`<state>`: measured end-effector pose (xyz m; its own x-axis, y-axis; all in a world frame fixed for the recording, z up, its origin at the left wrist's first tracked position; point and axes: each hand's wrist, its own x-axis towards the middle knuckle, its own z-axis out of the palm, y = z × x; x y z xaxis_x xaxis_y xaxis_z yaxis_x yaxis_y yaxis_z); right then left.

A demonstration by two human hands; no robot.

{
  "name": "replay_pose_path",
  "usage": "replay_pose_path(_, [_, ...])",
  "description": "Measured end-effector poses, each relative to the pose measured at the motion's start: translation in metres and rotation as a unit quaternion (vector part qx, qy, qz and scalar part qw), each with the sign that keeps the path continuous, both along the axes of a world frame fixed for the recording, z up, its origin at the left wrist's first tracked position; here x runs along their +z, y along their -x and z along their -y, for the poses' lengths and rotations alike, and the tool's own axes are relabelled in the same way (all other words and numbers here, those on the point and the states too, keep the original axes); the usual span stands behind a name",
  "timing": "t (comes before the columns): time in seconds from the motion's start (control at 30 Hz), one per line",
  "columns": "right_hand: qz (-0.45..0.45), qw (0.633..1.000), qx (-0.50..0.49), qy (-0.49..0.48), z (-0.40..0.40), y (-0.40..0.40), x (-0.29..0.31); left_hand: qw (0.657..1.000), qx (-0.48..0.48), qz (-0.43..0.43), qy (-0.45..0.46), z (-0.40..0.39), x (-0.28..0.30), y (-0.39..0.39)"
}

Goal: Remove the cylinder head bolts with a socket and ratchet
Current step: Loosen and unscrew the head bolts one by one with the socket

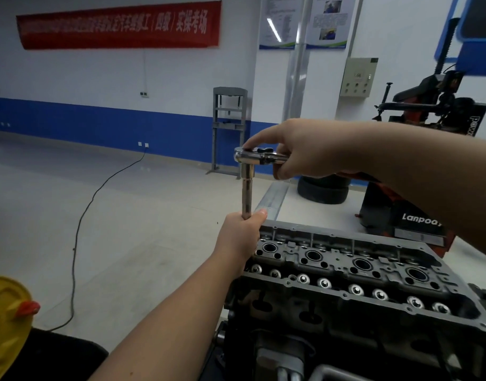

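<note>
A grey cylinder head (346,270) sits on the engine block at the lower right, with open spark plug wells and shiny valve tops. A chrome ratchet (259,156) stands above its left end, with a long extension bar (246,193) running straight down from the ratchet head. My right hand (299,152) grips the ratchet handle, index finger laid on top of the head. My left hand (242,237) is wrapped round the lower part of the extension. The socket and the bolt under it are hidden by my left hand.
A red and black tyre changer (418,215) stands behind the engine on the right, with a tyre (323,189) on the floor. A grey shop press (228,130) is at the back wall. A black cable (85,215) snakes across the floor. A yellow object (5,317) sits lower left.
</note>
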<state>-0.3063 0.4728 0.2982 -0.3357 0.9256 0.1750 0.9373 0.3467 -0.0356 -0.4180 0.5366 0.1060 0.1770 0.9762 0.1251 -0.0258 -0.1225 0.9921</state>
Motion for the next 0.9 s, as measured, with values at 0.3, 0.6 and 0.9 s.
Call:
replay_pose_path(0.3, [0.072,0.964,-0.186,-0.176,0.011,0.005,-0.047,1.0,-0.004,-0.003,0.002,-0.002,-0.001,0.0])
replay_pose_path(0.6, [0.109,0.921,-0.214,-0.307,-0.009,0.011,-0.052,0.999,-0.027,0.019,0.011,0.001,-0.001,0.004])
replay_pose_path(0.9, [0.14,0.9,-0.168,-0.377,-0.031,-0.001,-0.053,0.999,-0.03,0.035,0.021,-0.004,-0.001,0.003])
